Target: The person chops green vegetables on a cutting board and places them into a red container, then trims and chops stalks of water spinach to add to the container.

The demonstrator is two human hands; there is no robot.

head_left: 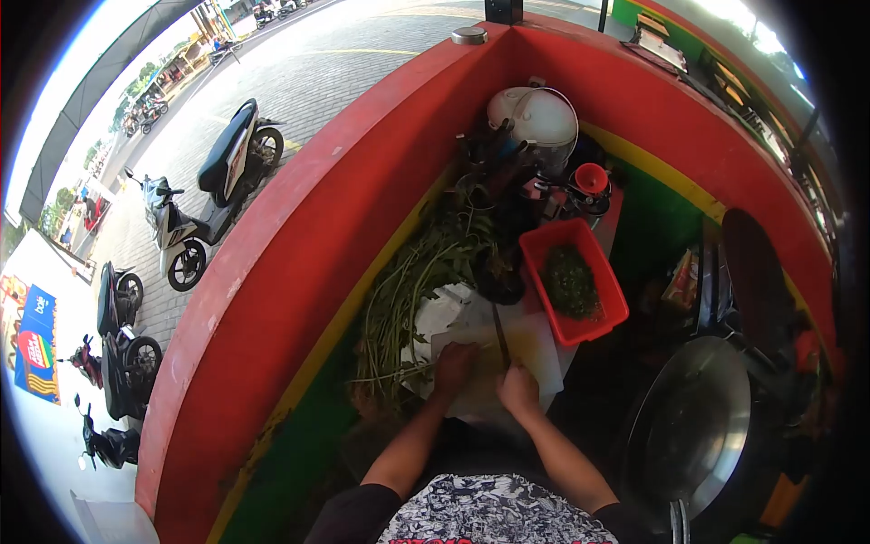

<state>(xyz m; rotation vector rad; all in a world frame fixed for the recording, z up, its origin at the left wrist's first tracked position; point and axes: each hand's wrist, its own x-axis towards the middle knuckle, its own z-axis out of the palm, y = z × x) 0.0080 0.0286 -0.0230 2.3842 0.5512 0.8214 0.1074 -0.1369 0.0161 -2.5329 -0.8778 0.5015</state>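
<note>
A pale cutting board (536, 352) lies in front of me. My right hand (519, 393) is wrapped round the handle of a knife (500, 332), whose blade points away from me over the board. To its left, my left hand (456, 366) rests on the board with its fingers curled together; what they hold, if anything, is too small to make out. Just beyond the board stands a red plastic basin (599, 324) with chopped greens (571, 279) in it. Long leafy green stalks (399, 313) lie in a heap left of the board, beside a white block-like thing (442, 311).
A large metal wok (693, 417) sits at the right. Farther back are a lidded pot (544, 118) and a small red cup-like thing (591, 178). A red wall (317, 236) curves round the corner; beyond it a scooter (213, 213) is parked on paving.
</note>
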